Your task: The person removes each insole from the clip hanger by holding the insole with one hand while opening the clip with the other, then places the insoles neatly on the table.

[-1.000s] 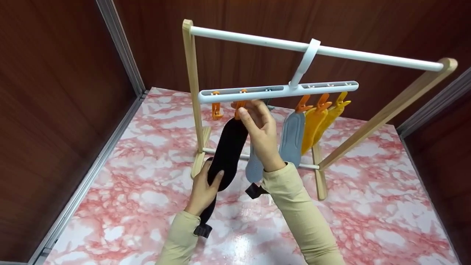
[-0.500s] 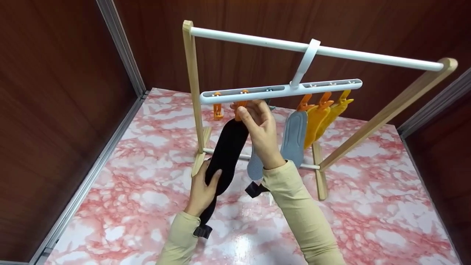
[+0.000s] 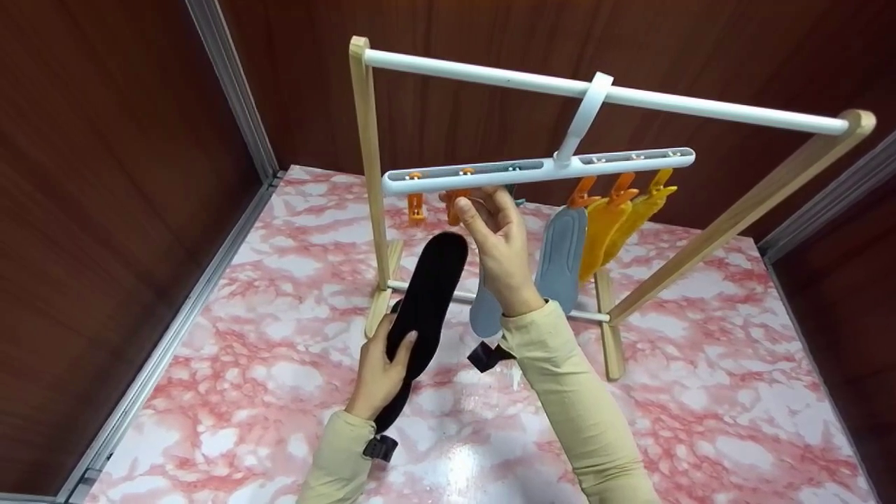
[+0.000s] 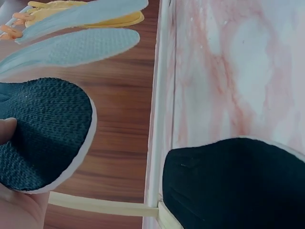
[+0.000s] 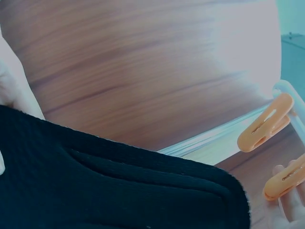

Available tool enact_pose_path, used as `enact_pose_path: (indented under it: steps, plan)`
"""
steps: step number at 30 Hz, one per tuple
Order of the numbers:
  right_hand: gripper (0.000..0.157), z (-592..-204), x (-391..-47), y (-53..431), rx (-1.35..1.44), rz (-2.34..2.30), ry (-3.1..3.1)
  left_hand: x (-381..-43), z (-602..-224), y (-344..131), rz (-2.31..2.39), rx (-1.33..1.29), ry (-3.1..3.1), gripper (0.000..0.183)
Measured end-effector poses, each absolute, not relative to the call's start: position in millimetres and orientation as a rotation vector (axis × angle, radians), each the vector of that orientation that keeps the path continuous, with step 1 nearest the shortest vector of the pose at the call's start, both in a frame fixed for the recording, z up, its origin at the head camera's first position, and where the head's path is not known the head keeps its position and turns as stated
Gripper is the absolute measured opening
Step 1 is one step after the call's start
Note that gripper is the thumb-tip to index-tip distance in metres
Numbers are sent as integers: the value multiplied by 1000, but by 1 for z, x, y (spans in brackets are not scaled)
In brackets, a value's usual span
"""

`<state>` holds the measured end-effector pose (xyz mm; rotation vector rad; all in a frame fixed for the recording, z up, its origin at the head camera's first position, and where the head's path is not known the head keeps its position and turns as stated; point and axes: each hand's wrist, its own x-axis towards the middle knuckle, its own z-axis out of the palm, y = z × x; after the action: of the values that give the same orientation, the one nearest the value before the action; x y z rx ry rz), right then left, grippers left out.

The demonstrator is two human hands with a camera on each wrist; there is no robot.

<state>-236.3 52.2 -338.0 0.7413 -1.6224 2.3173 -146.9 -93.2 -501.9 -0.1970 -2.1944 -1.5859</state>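
Note:
In the head view my left hand (image 3: pixel 381 367) grips a black insole (image 3: pixel 430 294) by its lower part, thumb on top. A second black insole (image 3: pixel 395 407) shows below that hand; in the left wrist view it is the dark shape (image 4: pixel 233 186) at lower right. My right hand (image 3: pixel 505 245) pinches an orange clothespin (image 3: pixel 458 206) under the white hanger (image 3: pixel 476 180). The held insole's top end is just below this clothespin, apart from it. Part of the clothespin is hidden by my fingers. In the right wrist view it appears at the edge (image 5: pixel 286 180).
Another orange clothespin (image 3: pixel 416 208) hangs to the left, a dark green one (image 3: pixel 516 197) behind my right hand. Grey insoles (image 3: pixel 562 255) and yellow insoles (image 3: pixel 603 234) hang at right. A wooden rack (image 3: pixel 371 175) with a white rod (image 3: pixel 483 75) carries the hanger.
The black insole's top has come out of the orange clothespin and dropped slightly down and left with my left hand. My right hand stays at the clothespin; the hanger has shifted slightly right.

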Motion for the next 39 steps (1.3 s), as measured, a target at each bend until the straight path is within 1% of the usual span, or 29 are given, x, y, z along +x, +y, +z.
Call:
enact_pose_path:
  steps: [3,5,8,11,15,19,25,28,33,36,39]
  plan:
    - [26,-338,-236,52,728,2345,-1616,-145,-504,-96,-1578,-155,-2214,30]
    - [35,-337,-236,52,714,2363,-1617,-144,-507,-98,-1567,-132,-2226,33]
    - [45,-337,-235,52,705,2383,-1622,-143,-510,-100,-1552,-118,-2246,31]
    - [52,-336,-235,52,713,2387,-1628,-141,-513,-103,-1541,-109,-2269,28]
    - [57,-336,-236,52,715,2377,-1641,-138,-515,-107,-1529,-67,-2306,28]
    - [59,-337,-236,53,699,2366,-1660,-135,-519,-110,-1526,-6,-2334,25]
    - [55,-336,-233,52,649,2385,-1656,-133,-527,-115,-1515,90,-2378,20]
    - [51,-335,-233,51,621,2384,-1666,-132,-530,-117,-1514,118,-2411,23]
    - [40,-336,-232,52,656,2380,-1670,-129,-534,-119,-1517,146,-2476,29]
    - [42,-336,-232,52,691,2368,-1670,-127,-537,-120,-1503,141,-2503,27]
    - [49,-336,-232,53,713,2357,-1668,-126,-539,-120,-1487,140,-2530,24]
